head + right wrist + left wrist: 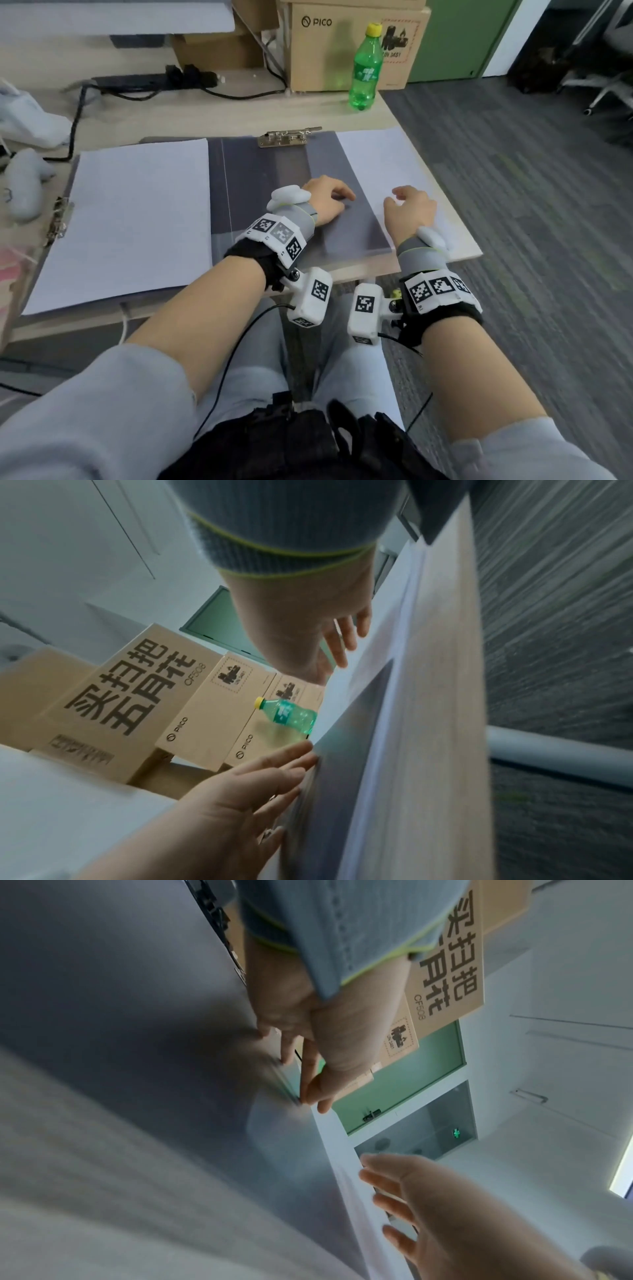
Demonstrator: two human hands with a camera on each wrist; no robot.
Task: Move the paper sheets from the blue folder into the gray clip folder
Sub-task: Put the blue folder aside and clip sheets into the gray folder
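Observation:
A gray clip folder (274,192) lies flat mid-table, its metal clip (289,136) at the far edge. My left hand (329,200) rests on its right part; in the right wrist view the left hand (246,791) has straight fingers touching the gray board (349,750). White paper sheets (376,161) lie right of the board, partly under it. My right hand (409,205) rests on them with relaxed, spread fingers (394,1204). Another thick paper stack (130,219) lies at left on a bluish-gray folder with a side clip (61,219).
A green bottle (365,68) stands at the far right of the table, in front of cardboard boxes (325,44). A power strip (154,80) with cables lies at the back left. The table's right edge (462,240) runs just beyond the right-hand sheets.

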